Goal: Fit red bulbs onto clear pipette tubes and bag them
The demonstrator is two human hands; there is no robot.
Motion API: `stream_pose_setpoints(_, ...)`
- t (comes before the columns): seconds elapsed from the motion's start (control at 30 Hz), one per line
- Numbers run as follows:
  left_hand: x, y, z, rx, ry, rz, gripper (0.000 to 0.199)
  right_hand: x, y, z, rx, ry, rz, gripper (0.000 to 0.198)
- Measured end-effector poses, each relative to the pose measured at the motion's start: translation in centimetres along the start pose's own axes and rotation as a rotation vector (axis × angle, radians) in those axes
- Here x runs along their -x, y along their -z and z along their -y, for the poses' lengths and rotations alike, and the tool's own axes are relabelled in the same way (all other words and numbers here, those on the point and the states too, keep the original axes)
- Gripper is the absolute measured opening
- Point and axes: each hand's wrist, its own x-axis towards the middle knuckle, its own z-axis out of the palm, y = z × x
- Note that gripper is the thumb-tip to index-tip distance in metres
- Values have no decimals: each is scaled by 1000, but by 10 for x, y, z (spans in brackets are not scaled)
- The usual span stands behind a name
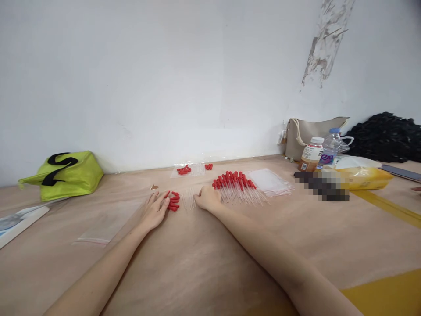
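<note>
My left hand (154,212) lies with its fingers stretched out at a small group of red rubber bulbs (173,202), its fingertips touching or right beside them. Several thin clear tubes (188,199) lie side by side between my two hands. My right hand (208,197) is curled with its fingertips together at the right edge of these tubes; what is in the fingers is hidden. Just right of that hand, several droppers (235,186) with red bulbs and clear stems are laid in a fanned row.
Farther back, a clear bag (197,170) holds more tubes and red bulbs. Zip bags (269,182) lie right of the droppers, another bag (105,224) at left. A green pouch (70,175), bottles (311,153) and a yellow pack (368,175) stand toward the sides.
</note>
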Motion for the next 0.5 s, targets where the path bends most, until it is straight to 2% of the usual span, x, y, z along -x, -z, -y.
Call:
stream_pose_setpoints(0.13, -4, 0, 1, -38, 86, 136, 47, -8, -3, 13, 36, -65, 51, 33)
stream_pose_setpoints(0.33, -3, -1, -3, -27, 111, 126, 48, -12, 0, 21, 72, -90, 92, 23)
stream_pose_setpoints(0.4, -2, 1, -2, -5, 107, 72, 48, -13, -2, 23, 81, -78, 101, 21)
stream_pose_setpoints(0.5, 3, 6, -8, 168, 25, -150, 45, -11, -2, 22, 93, -42, 98, 20)
